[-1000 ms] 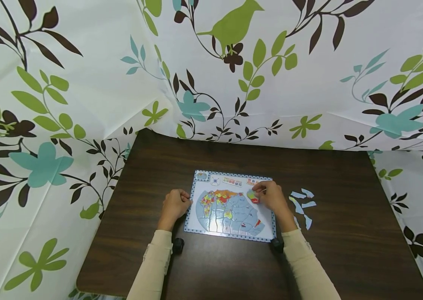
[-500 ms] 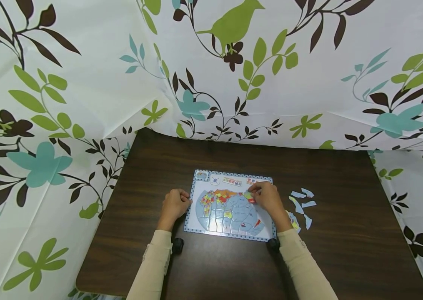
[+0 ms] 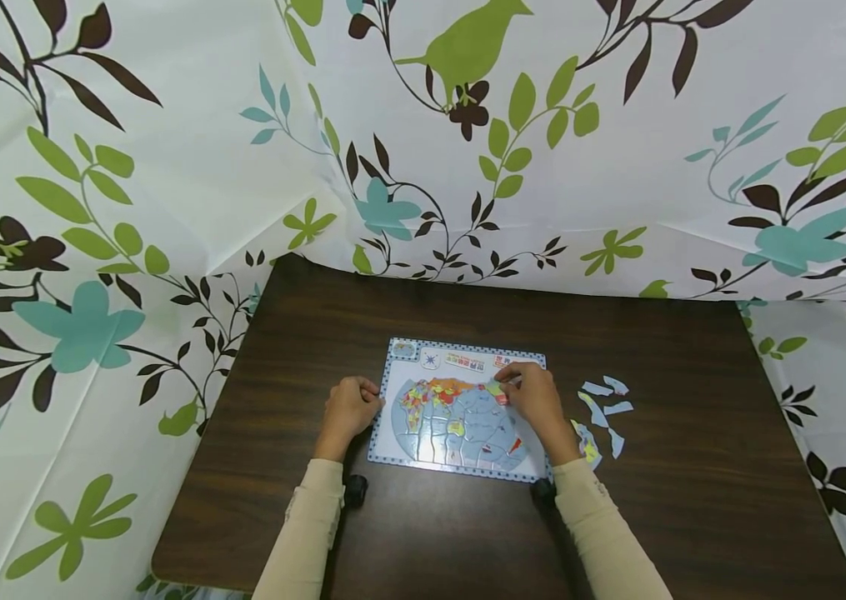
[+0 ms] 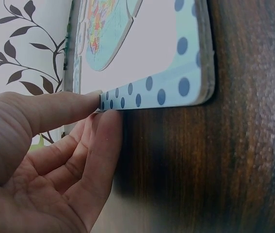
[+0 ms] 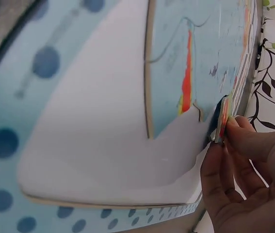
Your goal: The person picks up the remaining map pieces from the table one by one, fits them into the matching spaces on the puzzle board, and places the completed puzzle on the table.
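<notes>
The flat red-and-green puzzle piece lies right of centre in the head frame, left of the nearer right hand, whose grip pinches it over the white, blue-bordered puzzle board.

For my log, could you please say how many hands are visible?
2: left hand at the left edge of the puzzle board; right hand pinching a piece over it.
</notes>
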`<state>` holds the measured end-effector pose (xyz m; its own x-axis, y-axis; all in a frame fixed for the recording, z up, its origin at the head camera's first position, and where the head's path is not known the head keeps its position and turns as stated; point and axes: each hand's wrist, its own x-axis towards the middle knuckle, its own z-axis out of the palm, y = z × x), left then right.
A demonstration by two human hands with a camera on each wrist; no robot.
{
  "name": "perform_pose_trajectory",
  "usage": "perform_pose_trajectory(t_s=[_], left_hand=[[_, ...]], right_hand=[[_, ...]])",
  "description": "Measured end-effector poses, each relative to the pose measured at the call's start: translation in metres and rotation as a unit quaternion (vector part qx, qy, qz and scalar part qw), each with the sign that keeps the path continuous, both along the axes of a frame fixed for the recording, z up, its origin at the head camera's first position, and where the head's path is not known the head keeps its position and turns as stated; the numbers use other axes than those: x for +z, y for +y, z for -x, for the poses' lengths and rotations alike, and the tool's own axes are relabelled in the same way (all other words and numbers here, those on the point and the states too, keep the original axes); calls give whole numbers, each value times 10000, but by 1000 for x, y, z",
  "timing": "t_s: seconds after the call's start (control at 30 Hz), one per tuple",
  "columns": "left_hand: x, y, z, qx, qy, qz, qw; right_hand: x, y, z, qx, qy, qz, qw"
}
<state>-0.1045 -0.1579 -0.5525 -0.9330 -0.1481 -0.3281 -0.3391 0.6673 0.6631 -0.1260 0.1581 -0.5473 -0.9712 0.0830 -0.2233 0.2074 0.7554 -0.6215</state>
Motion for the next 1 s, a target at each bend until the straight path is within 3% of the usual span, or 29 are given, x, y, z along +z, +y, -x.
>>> perform_pose_trajectory(t_s=[0.37,1.0], left_hand=[[-1,0,1,-3,12,-21,10000],[2,2,0,16,-65,11,10000]], right_hand=[[-2,-1,-2,-3,283,-42,9996],[-5,-6,-4,-175,412,-43,9990]])
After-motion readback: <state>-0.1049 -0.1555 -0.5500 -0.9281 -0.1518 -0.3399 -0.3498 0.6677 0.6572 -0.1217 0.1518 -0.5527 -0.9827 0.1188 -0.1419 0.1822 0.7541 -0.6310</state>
